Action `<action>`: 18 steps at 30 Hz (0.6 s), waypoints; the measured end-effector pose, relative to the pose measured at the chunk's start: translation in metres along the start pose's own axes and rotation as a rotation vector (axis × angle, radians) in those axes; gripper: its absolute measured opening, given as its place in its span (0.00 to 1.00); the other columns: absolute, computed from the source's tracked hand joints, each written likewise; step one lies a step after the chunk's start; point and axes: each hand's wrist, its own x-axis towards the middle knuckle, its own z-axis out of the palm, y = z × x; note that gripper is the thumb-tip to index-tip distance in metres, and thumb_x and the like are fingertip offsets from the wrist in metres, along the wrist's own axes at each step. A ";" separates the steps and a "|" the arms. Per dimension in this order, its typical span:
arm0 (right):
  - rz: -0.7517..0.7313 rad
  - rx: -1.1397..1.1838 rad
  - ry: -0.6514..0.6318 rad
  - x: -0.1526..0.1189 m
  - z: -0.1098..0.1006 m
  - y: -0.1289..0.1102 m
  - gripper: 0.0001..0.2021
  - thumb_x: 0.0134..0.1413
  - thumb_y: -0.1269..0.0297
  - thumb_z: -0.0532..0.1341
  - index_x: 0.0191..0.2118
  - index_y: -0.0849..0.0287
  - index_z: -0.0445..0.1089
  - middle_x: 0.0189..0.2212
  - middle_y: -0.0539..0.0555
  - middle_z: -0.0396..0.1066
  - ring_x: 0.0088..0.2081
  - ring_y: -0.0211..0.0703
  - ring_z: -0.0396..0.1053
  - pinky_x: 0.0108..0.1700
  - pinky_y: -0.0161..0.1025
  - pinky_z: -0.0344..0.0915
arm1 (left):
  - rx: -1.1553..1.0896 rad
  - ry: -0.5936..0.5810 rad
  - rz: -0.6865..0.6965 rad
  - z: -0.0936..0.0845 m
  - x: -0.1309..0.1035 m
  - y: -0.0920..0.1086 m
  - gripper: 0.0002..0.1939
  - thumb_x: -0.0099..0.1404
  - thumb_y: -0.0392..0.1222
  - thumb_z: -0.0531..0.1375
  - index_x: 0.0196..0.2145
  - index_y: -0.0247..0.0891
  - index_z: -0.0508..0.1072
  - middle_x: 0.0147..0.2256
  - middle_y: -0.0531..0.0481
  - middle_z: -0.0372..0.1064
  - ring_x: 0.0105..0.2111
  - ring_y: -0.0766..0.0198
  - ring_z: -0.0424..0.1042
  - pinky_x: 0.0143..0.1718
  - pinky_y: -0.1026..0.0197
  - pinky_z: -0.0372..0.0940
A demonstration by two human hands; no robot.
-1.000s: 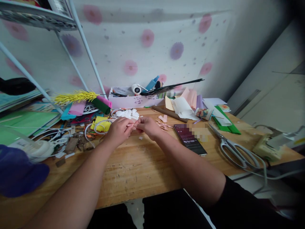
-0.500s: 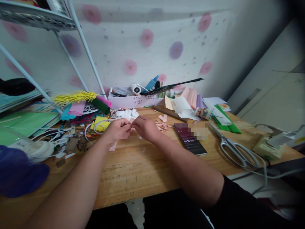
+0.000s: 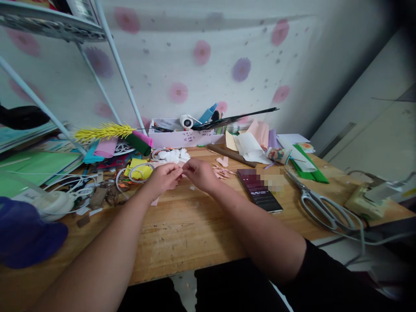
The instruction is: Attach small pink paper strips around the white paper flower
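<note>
pale pink paper strip, thin, flat, mostly hidden; one straight-edged end shows under the left hand. located between the hands, mid-surface. left fingers: closed, pinching it; right hand: fingers pinched at the tips against the left, grip largely hidden. nearby: cut pink slips, white petals, phone; farther right, scissors.

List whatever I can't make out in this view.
All in the head view:
Whatever may be between the left hand and the right hand: covered by the hands themselves.
The phone: pixelation masks its upper right part; its screen text is too small.
The white box: its handwriting is too small to read.
The blue-purple object: cut off by the left edge.
</note>
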 end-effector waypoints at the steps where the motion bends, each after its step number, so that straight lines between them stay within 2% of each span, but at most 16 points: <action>1: -0.063 -0.065 0.003 -0.001 0.000 0.000 0.04 0.46 0.70 0.55 0.26 0.61 0.67 0.25 0.51 0.65 0.30 0.33 0.61 0.33 0.31 0.55 | -0.077 -0.022 -0.037 0.001 0.000 -0.002 0.15 0.56 0.50 0.50 0.26 0.35 0.66 0.24 0.51 0.64 0.25 0.66 0.63 0.25 0.64 0.57; 3: -0.145 -0.157 -0.004 -0.002 0.000 0.000 0.06 0.48 0.70 0.54 0.28 0.61 0.68 0.28 0.52 0.66 0.32 0.35 0.61 0.35 0.31 0.55 | -0.203 -0.031 -0.104 0.001 0.000 -0.006 0.15 0.55 0.50 0.51 0.26 0.34 0.65 0.24 0.51 0.63 0.24 0.67 0.63 0.24 0.65 0.57; 6: -0.177 -0.250 -0.009 -0.002 -0.001 -0.001 0.07 0.49 0.68 0.53 0.30 0.61 0.69 0.30 0.54 0.66 0.33 0.36 0.61 0.35 0.32 0.55 | -0.307 -0.043 -0.168 -0.001 0.002 -0.009 0.14 0.54 0.49 0.54 0.26 0.34 0.65 0.24 0.52 0.64 0.24 0.68 0.63 0.25 0.65 0.57; 11: -0.154 -0.184 -0.048 0.000 -0.004 -0.003 0.08 0.49 0.68 0.53 0.30 0.61 0.69 0.29 0.53 0.67 0.32 0.35 0.62 0.35 0.31 0.55 | -0.331 -0.078 -0.160 -0.004 0.002 -0.006 0.10 0.53 0.45 0.56 0.23 0.34 0.64 0.23 0.52 0.64 0.24 0.69 0.64 0.26 0.65 0.58; 14: 0.008 -0.076 -0.042 0.003 -0.001 -0.002 0.06 0.47 0.67 0.55 0.27 0.61 0.68 0.25 0.51 0.67 0.29 0.34 0.62 0.31 0.31 0.55 | -0.158 -0.015 -0.103 -0.004 0.002 -0.001 0.09 0.53 0.45 0.54 0.24 0.35 0.65 0.23 0.52 0.65 0.23 0.68 0.63 0.25 0.65 0.57; 18: 0.271 0.160 -0.125 0.004 0.004 0.003 0.06 0.47 0.65 0.54 0.27 0.62 0.65 0.19 0.47 0.63 0.22 0.31 0.59 0.25 0.30 0.53 | 0.309 0.140 0.120 -0.004 0.004 0.003 0.08 0.52 0.43 0.55 0.22 0.36 0.68 0.24 0.51 0.66 0.26 0.66 0.62 0.29 0.62 0.57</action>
